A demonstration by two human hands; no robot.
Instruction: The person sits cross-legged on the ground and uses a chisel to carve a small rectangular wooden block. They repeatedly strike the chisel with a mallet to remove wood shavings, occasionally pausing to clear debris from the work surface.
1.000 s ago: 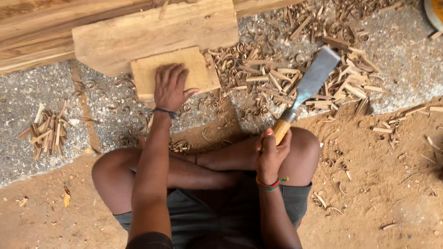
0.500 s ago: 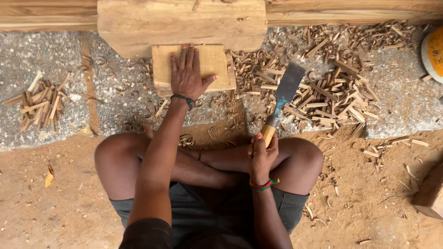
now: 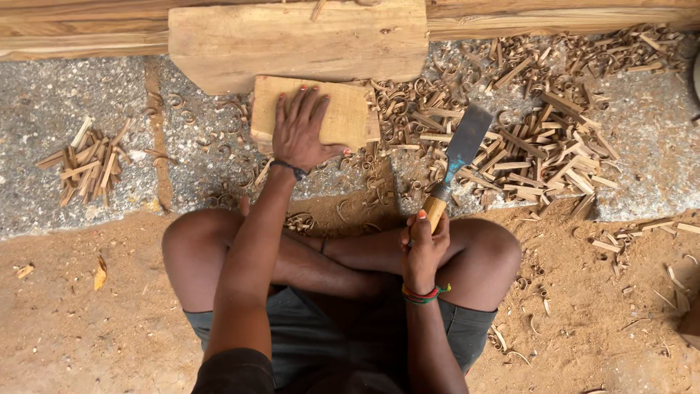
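My left hand [image 3: 302,131] lies flat, fingers spread, on a small pale wooden block [image 3: 350,109] that rests on the stone slab in front of my crossed legs. My right hand [image 3: 421,244] is closed around the wooden handle of a wide flat chisel [image 3: 461,149]. The chisel's metal blade points up and away from me, hovering over wood chips to the right of the block, apart from it.
A larger thick plank [image 3: 299,40] lies just behind the block, against long timber beams [image 3: 569,18] at the top. Wood chips and curled shavings [image 3: 525,138] cover the slab on the right; a smaller pile of chips [image 3: 87,164] lies left. Sandy ground surrounds my legs.
The view has shifted so the block and plank sit more central. My left hand stays on the block; the chisel has tilted more upright and come slightly nearer the block.
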